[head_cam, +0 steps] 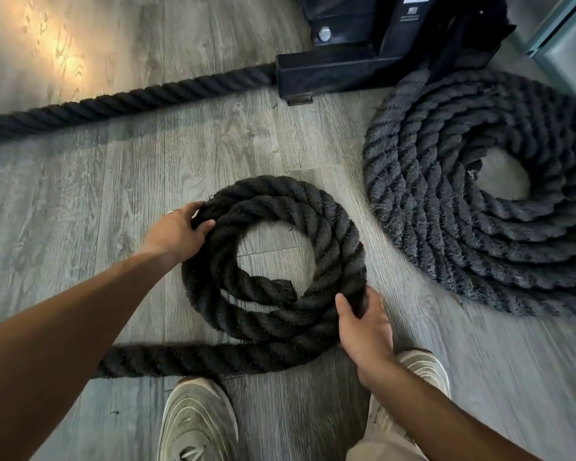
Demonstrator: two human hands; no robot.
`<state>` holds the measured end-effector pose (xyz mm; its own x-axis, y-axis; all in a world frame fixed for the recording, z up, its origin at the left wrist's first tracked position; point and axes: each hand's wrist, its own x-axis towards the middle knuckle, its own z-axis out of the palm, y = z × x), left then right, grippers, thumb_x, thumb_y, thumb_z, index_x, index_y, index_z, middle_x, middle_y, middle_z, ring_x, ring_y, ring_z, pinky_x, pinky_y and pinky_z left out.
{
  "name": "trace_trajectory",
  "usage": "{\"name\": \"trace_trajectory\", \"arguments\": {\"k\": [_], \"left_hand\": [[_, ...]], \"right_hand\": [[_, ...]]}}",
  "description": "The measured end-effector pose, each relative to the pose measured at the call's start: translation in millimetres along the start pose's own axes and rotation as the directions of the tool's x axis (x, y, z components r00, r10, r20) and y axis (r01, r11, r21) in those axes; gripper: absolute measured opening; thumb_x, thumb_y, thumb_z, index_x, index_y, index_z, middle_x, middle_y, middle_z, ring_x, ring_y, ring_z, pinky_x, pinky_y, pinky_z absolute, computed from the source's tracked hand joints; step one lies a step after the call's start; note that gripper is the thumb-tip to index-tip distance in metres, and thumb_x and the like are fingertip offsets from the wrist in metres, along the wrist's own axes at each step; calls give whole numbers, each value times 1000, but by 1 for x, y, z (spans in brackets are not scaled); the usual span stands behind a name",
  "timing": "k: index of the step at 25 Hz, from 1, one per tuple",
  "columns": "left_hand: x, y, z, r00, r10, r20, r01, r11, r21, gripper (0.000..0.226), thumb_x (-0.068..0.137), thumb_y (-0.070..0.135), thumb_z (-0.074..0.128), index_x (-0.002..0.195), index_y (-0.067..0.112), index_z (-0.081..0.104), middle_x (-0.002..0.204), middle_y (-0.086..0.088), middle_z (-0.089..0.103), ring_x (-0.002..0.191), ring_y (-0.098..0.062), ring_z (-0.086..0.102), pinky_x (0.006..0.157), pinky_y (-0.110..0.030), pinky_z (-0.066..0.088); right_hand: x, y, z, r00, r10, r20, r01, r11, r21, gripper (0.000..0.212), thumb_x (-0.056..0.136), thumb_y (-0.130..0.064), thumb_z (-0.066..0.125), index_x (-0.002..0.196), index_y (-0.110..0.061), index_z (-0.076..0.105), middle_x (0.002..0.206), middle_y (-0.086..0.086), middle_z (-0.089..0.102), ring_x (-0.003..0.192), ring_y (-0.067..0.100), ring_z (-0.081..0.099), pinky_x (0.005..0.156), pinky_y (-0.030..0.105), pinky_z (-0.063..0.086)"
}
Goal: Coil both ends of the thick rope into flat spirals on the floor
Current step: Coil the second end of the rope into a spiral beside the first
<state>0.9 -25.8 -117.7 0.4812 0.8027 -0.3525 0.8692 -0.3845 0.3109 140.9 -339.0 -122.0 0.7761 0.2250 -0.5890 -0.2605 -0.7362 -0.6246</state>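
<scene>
My left hand (177, 232) gripping the small coil's (333, 224) far-left edge, my right hand (363, 331) clasping its near-right rim, finished spiral (446, 241) beside, grey wood floor (80, 201).

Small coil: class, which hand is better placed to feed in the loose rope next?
Probably the left hand. The loose rope trails off to the left on its side, while the right hand already steadies the small coil at its near right edge.

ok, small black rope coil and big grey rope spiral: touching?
Apart. Head view shows bare floor between small black coil and big grey spiral.
</scene>
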Motion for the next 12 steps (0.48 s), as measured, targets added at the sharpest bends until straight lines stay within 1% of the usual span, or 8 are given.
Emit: {"name": "trace_trajectory", "arguments": {"k": [2,3,5,6,7,9,11,12], "left_hand": [[-4,3,4,1000,-23,-8,24,998,50,56,101,49,45,152,28,36,121,-21,67,107,-40,64,80,-41,46],[-11,5,3,999,-44,-11,44,998,42,56,102,47,43,154,30,31,118,-24,67,102,-42,65,78,-40,45],[-31,-1,3,993,-118,5,118,991,-67,63,101,44,45,159,37,19,111,-25,68,89,-41,68,78,-41,51],[-46,-6,5,987,-158,22,160,978,-136,66,100,45,47,159,41,17,109,-22,70,85,-40,70,81,-43,54],[-64,-10,10,980,-194,44,199,954,-223,67,98,46,51,157,44,18,107,-19,71,83,-38,72,84,-45,57],[-106,-13,24,963,-248,101,268,887,-377,65,94,48,59,149,45,24,95,-7,73,72,-34,74,80,-50,60],[-126,-14,33,954,-265,139,299,864,-405,63,90,51,64,141,38,29,83,2,70,74,-31,72,81,-49,58],[-125,-16,34,950,-278,146,313,868,-385,64,88,54,66,137,34,31,86,1,68,80,-31,69,85,-47,55]], "right_hand": [[14,-6,-5,998,-52,30,54,996,-72,53,92,-44,66,139,-26,52,133,6,62,122,29,58,103,43,48],[28,-15,-6,996,-87,37,89,992,-85,47,92,-41,66,134,-24,56,129,7,64,120,30,60,102,45,49],[58,-42,-10,985,-168,49,173,977,-128,42,92,-38,67,131,-23,61,125,8,65,116,30,62,100,44,51],[72,-58,-13,977,-209,44,213,968,-134,43,92,-36,68,133,-24,62,123,7,67,114,28,63,100,40,51],[84,-74,-16,970,-241,37,243,961,-128,43,91,-36,70,132,-25,64,120,5,69,111,26,65,98,37,52],[100,-97,-21,955,-293,39,296,944,-147,43,90,-40,73,128,-23,66,110,0,69,104,22,66,91,32,55],[97,-101,-22,942,-333,45,336,929,-157,47,88,-50,72,126,-24,67,104,-3,64,107,23,65,86,28,52],[88,-93,-22,941,-336,47,340,927,-158,57,84,-58,71,131,-26,63,109,-2,60,114,24,61,86,27,48]]}}
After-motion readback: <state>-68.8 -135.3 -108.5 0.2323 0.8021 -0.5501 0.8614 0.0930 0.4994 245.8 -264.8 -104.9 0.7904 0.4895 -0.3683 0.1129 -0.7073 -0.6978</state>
